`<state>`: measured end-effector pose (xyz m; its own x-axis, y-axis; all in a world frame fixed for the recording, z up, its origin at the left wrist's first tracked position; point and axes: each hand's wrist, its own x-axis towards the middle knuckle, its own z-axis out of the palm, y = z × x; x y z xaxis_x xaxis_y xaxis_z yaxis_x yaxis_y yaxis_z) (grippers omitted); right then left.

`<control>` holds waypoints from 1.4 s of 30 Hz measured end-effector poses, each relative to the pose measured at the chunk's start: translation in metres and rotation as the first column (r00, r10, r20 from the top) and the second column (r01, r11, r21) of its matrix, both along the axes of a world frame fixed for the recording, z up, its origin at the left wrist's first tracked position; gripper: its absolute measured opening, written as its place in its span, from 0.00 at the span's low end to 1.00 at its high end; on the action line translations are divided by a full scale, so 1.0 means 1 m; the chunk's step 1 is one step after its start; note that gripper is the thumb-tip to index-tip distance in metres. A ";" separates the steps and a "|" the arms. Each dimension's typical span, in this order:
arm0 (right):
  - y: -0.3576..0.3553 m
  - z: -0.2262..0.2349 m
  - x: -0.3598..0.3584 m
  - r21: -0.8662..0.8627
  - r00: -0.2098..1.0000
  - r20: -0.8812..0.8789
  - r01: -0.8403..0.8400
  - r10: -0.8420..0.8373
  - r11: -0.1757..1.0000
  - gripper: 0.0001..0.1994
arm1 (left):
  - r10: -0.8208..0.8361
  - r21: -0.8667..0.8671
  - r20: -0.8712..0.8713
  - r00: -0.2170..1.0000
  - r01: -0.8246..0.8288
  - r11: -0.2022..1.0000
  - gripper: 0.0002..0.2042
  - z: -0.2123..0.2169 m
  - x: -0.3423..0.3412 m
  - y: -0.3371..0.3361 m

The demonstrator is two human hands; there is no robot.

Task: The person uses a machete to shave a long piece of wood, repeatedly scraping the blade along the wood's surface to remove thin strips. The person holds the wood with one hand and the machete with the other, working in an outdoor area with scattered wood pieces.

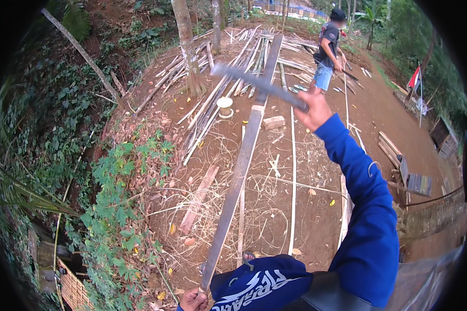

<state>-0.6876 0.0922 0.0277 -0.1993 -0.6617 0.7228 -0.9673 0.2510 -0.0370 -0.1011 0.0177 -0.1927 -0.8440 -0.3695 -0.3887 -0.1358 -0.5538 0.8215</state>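
Observation:
A long dark wooden plank [238,173] runs from my body up the middle of the head view toward the far wood pile. At the lower edge my left hand [193,299] is closed around its near end. My right hand [315,110] is raised to the right of the plank, closed on the handle of a machete [267,87]. The long grey blade points left across the plank, above it, and is smeared by motion. Below the plank's middle, curly pale shavings [267,207] cover the brown soil.
A pile of split bamboo strips [244,65] lies beyond. A person [327,49] in dark shirt and blue shorts stands far right with a long blade. A wood block [273,122], a white spool-shaped object [224,105] and a tree trunk [188,46] stand around. Leafy slope [46,129] drops at left.

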 end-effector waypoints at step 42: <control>-0.001 -0.100 0.243 0.040 0.944 0.105 -0.318 0.313 0.947 0.32 | 0.100 -0.995 -0.100 0.990 -0.100 -0.010 0.11 0.099 -0.169 -0.012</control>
<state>-0.4451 0.0909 -0.0718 -0.0406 -0.7405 0.6708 -0.9898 -0.0620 -0.1283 -0.2705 0.0061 -0.0933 -0.7594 -0.4675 0.4525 -0.1620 0.8095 0.5644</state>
